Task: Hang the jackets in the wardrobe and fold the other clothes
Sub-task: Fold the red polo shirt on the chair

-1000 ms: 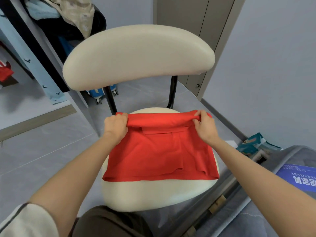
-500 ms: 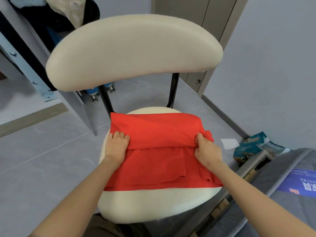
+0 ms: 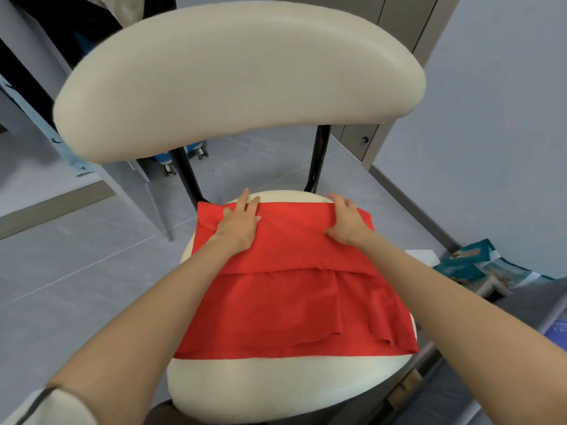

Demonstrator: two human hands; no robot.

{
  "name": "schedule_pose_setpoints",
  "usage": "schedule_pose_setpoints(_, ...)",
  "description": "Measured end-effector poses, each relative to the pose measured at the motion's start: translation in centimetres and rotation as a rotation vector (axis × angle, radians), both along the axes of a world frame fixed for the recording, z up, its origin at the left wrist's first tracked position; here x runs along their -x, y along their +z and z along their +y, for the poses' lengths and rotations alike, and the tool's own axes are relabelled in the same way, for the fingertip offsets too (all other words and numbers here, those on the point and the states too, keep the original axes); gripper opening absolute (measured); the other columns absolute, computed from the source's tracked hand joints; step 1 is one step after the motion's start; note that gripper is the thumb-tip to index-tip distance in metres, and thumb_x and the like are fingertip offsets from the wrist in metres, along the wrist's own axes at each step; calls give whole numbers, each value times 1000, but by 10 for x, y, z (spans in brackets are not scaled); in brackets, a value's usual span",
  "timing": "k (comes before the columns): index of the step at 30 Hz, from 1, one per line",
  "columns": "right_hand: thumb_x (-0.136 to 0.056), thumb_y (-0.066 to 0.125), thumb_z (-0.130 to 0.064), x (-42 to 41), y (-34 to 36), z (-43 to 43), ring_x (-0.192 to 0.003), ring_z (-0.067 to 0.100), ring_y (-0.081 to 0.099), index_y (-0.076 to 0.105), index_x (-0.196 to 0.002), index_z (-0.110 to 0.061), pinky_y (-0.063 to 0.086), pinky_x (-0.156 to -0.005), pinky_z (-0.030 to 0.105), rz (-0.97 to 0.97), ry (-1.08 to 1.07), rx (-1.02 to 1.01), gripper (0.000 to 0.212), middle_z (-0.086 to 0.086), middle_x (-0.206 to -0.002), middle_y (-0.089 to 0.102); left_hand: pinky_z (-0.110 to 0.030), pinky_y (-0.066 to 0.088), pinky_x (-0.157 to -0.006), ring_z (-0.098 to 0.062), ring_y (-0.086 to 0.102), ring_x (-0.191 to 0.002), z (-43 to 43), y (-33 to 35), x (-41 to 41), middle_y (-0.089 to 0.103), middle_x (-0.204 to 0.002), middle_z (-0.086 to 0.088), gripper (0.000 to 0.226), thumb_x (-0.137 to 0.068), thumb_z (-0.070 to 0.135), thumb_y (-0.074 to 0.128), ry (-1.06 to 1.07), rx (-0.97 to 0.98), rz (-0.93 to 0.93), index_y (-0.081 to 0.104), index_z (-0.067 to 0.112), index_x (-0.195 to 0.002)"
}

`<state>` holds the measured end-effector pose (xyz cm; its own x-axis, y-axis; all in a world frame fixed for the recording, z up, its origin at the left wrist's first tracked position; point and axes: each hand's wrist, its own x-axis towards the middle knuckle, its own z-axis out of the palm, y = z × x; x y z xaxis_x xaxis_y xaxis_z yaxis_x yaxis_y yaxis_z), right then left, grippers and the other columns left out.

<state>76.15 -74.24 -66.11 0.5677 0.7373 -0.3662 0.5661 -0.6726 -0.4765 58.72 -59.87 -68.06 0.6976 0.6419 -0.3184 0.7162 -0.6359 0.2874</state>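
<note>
We see a red garment [image 3: 291, 286] lying on the cream seat [image 3: 276, 384] of a chair, already part folded. Its far portion is doubled over toward the near side, and the edge of that flap runs straight across the middle of the cloth. Below the flap, looser layers spread toward the front of the seat and stop short of its rim.

Both hands rest on the folded flap, at its far end. The left hand [image 3: 239, 223] lies flat near the far left corner with its fingers straight and close together. Their tips reach just past the cloth's far edge onto the bare seat. The right hand [image 3: 345, 222] presses on the far right part of the flap, fingers extended and thumb spread out to the side. Neither hand pinches the fabric — both lie on top of it, palms down, with a bare stretch of red between them.

The padded backrest [image 3: 239, 72] stands just beyond the hands on two black posts [image 3: 317, 161]. Around the chair we see grey floor [image 3: 76, 271], dark hanging clothes [image 3: 92, 23] at the upper left, small wheels [image 3: 170, 168] behind the left post, teal packets [image 3: 469, 262] on the floor to the right, and a grey mattress [image 3: 540, 299] beside them.
</note>
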Motion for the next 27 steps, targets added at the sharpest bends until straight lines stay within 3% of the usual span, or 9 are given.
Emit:
schedule_pose_setpoints(3, -83, 72, -19, -9, -10, 8, -140, 37, 27, 18, -152, -21, 26, -115, 40, 28, -28, 171, 88, 15, -156, 12, -47, 15, -116, -41, 12, -143, 25, -6, -8, -6, -160, -6, 63, -102, 26, 38, -89, 46, 171, 1, 21, -153)
schedule_pose_setpoints(6, -81, 75, -21, -11, -11, 14, -133, 36, 36, 26, -149, -19, 32, -112, 41, 18, -22, 215, 84, 15, -149, 22, -40, 16, -116, -35, 17, -142, 38, -4, -12, 9, -159, -8, 67, -100, 29, 44, -145, 46, 273, 4, 21, -153)
schedule_pose_setpoints(10, -80, 76, -21, -10, -7, 13, -123, 35, 47, 28, -144, -9, 39, -106, 39, -21, -22, 228, 81, 17, -144, 24, -43, 31, -109, -33, 26, -134, 39, 1, -9, 28, -149, -8, 67, -95, 34, 54, -93, 15, 251, 20, 20, -150)
schedule_pose_setpoints(15, -83, 73, -29, 5, 1, 6, -111, 35, 51, 50, -123, -7, 47, -91, 40, -219, 41, 282, 52, 15, -136, 29, -38, 30, -97, -26, 42, -120, 20, 7, 12, 53, -127, -6, 44, -91, 41, 58, -164, -303, 192, 50, 18, -128)
schedule_pose_setpoints(19, -80, 69, -31, 12, 18, -11, -103, 31, 57, 55, -113, -12, 44, -74, 36, -443, 143, 160, 40, 6, -121, 50, -36, 23, -93, -23, 40, -112, 13, 28, 34, 55, -114, 2, 39, -85, 48, 61, -179, -463, 88, 60, 24, -115)
schedule_pose_setpoints(21, -79, 64, -25, 13, 32, -18, -103, 30, 58, 55, -106, -15, 37, -68, 33, -535, 162, 59, 30, 4, -112, 58, -39, 17, -102, -26, 37, -119, 10, 40, 41, 55, -120, 1, 38, -85, 44, 62, -200, -547, 37, 62, 23, -116)
schedule_pose_setpoints(23, -76, 62, -19, 16, 45, -25, -103, 29, 55, 56, -99, -15, 32, -63, 32, -624, 163, -50, 24, 3, -104, 60, -42, 5, -112, -27, 43, -121, 6, 54, 48, 61, -113, -1, 28, -85, 30, 62, -231, -593, -25, 63, 18, -110)
schedule_pose_setpoints(25, -73, 62, -15, 19, 54, -37, -103, 30, 48, 58, -94, -13, 31, -67, 34, -736, 221, -103, 22, 4, -99, 59, -40, 1, -116, -27, 53, -107, -3, 64, 56, 63, -99, -6, 23, -82, 15, 57, -272, -629, -60, 63, 13, -104)
schedule_pose_setpoints(27, -67, 63, -11, 25, 56, -55, -97, 32, 49, 61, -88, -9, 30, -78, 38, -868, 319, -124, 22, 8, -93, 60, -39, 12, -114, -29, 55, -99, -18, 68, 67, 59, -101, -8, 28, -82, 9, 51, -323, -646, -40, 61, 12, -109)
